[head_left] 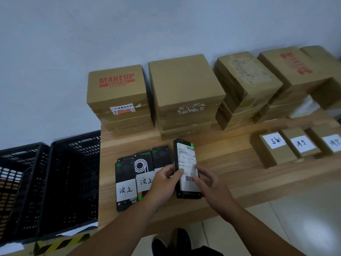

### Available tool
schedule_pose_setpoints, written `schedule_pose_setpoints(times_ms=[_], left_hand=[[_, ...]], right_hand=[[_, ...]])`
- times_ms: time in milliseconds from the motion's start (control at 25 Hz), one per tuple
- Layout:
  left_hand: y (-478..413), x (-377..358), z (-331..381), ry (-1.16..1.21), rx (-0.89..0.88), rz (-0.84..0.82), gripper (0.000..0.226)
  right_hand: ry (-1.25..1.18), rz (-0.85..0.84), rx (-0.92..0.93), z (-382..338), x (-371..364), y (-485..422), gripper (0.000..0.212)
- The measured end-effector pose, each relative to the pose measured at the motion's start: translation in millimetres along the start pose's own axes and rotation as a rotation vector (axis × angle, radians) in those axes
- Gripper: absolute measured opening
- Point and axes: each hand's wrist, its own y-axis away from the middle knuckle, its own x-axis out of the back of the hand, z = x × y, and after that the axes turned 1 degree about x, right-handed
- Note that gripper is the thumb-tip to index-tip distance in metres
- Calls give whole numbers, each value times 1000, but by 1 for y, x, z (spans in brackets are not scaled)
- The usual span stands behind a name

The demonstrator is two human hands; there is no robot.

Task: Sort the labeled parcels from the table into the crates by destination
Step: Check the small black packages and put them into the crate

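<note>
A slim black parcel (185, 159) with a white shipping label stands tilted above the wooden table (230, 163). My left hand (163, 180) grips its left edge and my right hand (208, 182) pinches its lower right side. To the left, three flat black parcels lie side by side; two show handwritten white labels, the leftmost parcel (126, 185) and the middle parcel (144, 172). The third (160, 157) is partly hidden by my left hand. Two black plastic crates stand left of the table: the near crate (73, 182) and the far-left crate (20, 182).
Stacked cardboard boxes line the wall, among them one printed MAKEUP (118, 93) and a plain one (184, 89). Three small brown boxes with handwritten labels (273, 148) sit at the table's right. Yellow-black tape (60, 242) marks the floor near the crates.
</note>
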Motion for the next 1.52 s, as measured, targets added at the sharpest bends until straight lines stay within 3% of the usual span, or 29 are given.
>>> schedule_pose_setpoints(times_ms=[120,280,480,640,720,960,1520], left_hand=[[6,5,-3,90,2,36,30],[23,22,-8,94,-74,184,38],[70,71,-23,49,-160,410,25],[128,131,-55,80,-123,656,21],[162,161,-76,-1,-102,758,21],[275,239,-127,-617,-8,1079,36],[417,394,-216,-800,57,1326,35]], right_hand=[[-175,32,-100,4,6,-4,43],[-302,-90,-165,4,-4,-12,42],[-232,-269,-156,-3,-60,-15,41],[-51,-425,-70,-15,-127,-8,35],[11,-485,-62,-19,-160,-2,37],[100,-633,-46,-26,-272,35,35],[150,-763,-89,6,-521,125,32]])
